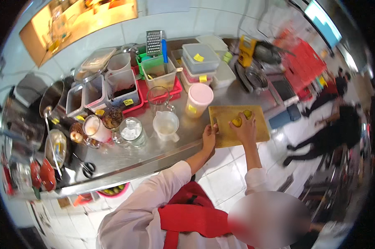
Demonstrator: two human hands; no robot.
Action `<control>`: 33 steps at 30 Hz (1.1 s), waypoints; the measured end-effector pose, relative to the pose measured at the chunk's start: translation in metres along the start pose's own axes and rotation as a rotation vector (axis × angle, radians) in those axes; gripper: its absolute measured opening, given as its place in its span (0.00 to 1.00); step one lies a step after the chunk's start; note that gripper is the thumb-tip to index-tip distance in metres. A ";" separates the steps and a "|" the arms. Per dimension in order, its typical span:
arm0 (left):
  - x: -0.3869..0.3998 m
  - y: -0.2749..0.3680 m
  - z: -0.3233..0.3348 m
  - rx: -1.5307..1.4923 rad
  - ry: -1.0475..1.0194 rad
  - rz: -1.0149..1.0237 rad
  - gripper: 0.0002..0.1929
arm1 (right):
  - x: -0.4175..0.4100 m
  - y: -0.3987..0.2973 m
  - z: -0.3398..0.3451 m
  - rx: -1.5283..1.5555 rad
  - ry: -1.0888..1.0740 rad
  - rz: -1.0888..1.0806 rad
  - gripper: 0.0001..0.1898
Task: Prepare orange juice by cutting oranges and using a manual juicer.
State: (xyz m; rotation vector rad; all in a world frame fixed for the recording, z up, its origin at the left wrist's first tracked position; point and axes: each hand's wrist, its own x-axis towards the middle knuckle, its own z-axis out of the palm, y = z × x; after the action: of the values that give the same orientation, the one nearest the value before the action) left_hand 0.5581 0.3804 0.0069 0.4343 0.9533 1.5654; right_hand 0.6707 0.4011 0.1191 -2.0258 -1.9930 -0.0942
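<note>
A yellow-brown cutting board (234, 137) lies at the right part of the steel counter, its near edge reaching past the counter's front. My left hand (208, 138) grips the board's left edge, fingers curled by a narrow grey strip, perhaps a slot or a blade; I cannot tell which. Over the board, my right hand (246, 129) has its fingers around two greenish-yellow fruit pieces, one piece (236, 121) on the left and another piece (247, 114) on the right. They look like citrus. Just left of the board stand a pink-lidded tub (199, 101) and a white plastic jug (165, 126).
Glass mugs, including one with ice (132, 130), stand along the steel counter (112, 162). Scissors (87, 168) lie near its front edge. Stacked lidded containers (201, 59) and a grater (154, 43) are behind. People in dark clothes (327, 133) are at the right.
</note>
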 end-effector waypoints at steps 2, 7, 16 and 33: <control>0.038 -0.014 0.017 0.101 0.077 0.046 0.16 | 0.048 0.016 0.021 0.014 -0.062 -0.058 0.32; 0.082 -0.037 0.029 0.165 0.248 0.065 0.21 | 0.113 0.035 0.084 0.014 -0.218 -0.180 0.34; -0.047 -0.012 -0.002 0.929 0.012 0.335 0.33 | 0.101 -0.006 0.101 0.126 -0.100 -0.362 0.36; -0.180 0.044 -0.545 1.211 1.443 0.313 0.29 | 0.156 -0.005 0.174 0.203 0.004 -0.827 0.28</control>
State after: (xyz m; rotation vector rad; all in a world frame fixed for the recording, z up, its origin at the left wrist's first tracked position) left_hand 0.1738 0.0314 -0.2426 0.1762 3.0944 1.2426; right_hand 0.6442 0.5967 -0.0066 -0.9792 -2.5724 -0.0628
